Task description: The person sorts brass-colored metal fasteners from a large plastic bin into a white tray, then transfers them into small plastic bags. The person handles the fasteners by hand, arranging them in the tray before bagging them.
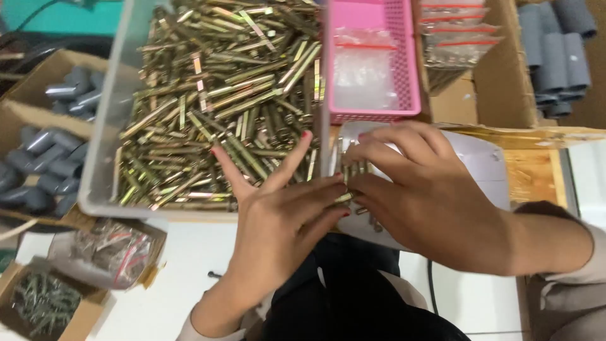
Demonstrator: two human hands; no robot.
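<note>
Both hands were crowded over a small row of brass anchor bolts lying on a white sheet just right of the big clear bin; the left hand had its fingers spread wide, tips touching the bolts; the right hand was curled over them, fingertips pinching the row; the bin was heaped with the same bolts, a pink basket of small clear bags sat behind, and grey pipe fittings filled cardboard boxes on the left.

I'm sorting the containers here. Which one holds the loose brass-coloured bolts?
The big clear plastic bin at top centre, heaped with brass-coloured bolts. The pink basket beside it holds clear bags, and the cardboard boxes on the left hold grey pipe fittings.
</note>
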